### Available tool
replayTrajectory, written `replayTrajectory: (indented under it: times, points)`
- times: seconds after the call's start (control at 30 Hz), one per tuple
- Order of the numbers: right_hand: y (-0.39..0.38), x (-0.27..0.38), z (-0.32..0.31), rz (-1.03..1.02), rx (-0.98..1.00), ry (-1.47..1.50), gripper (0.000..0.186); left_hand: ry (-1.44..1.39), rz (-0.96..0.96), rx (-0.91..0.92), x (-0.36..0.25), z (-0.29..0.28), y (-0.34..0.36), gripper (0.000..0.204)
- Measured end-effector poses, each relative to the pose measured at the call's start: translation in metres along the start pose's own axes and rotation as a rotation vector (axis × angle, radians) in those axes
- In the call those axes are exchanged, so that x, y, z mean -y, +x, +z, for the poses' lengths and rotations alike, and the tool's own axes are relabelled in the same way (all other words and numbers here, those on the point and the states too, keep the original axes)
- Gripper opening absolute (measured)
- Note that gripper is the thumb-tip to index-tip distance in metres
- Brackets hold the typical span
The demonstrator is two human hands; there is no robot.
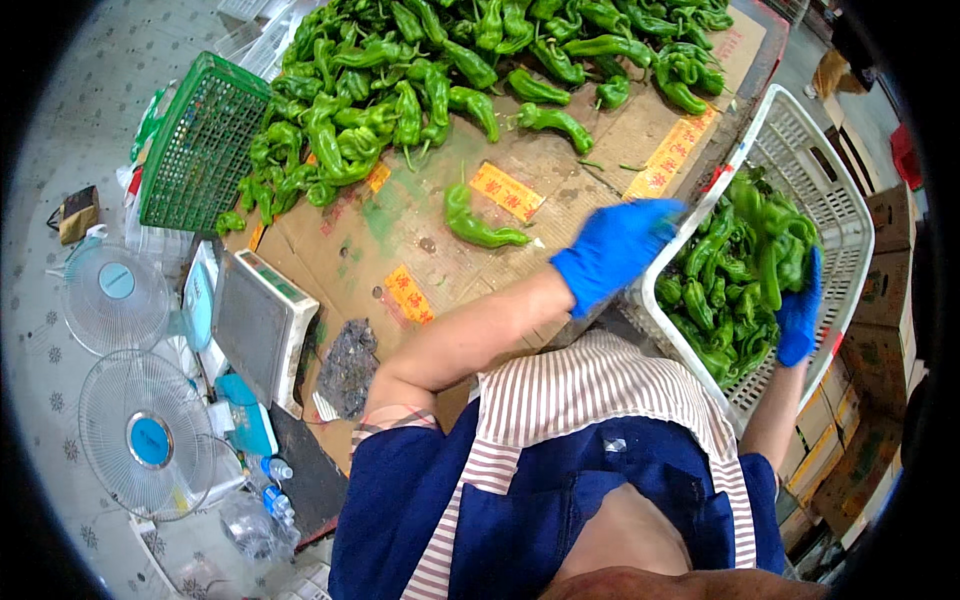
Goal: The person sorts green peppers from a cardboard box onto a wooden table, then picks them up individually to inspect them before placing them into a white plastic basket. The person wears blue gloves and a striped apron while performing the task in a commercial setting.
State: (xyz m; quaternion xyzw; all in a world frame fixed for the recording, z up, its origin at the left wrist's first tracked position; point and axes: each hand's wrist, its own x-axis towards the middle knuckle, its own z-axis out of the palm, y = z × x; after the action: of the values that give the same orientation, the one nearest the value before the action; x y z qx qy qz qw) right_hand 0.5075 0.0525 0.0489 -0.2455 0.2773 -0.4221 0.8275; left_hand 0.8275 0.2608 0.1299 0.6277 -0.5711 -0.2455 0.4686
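My right hand (798,318), in a blue glove, is inside a white plastic crate (662,318). Its fingers curl around some long green peppers (785,245) at the top of the crate's pile, slightly blurred by motion. My left hand (618,250), gloved in blue too, is beside the crate's left rim with fingers stretched toward it. Those fingertips are smeared, and I see nothing held in them. A single green pepper (475,222) lies on the cardboard left of this hand. Beyond it spreads a large heap of green peppers (430,85).
Flattened cardboard (375,240) with orange labels covers the table. A green basket (200,140) leans at the heap's left side. Nearer stand a scale (265,320) and a dark grey rag (348,368). Two fans (150,440) are at left; cardboard boxes (885,290) are stacked at right.
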Motion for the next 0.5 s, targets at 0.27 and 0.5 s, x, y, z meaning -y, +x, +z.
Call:
replayTrajectory:
  times: [0.27, 0.5]
  points:
    - [-0.026, 0.046, -0.043, -0.508, -0.575, -0.593, 0.041, 0.781, -0.841, -0.124, 0.116, -0.157, -0.047, 0.045]
    - [0.002, -0.102, 0.129, 0.079, 0.175, -0.459, 0.034, -0.136, -0.849, -0.205, 0.118, -0.170, -0.052, 0.040]
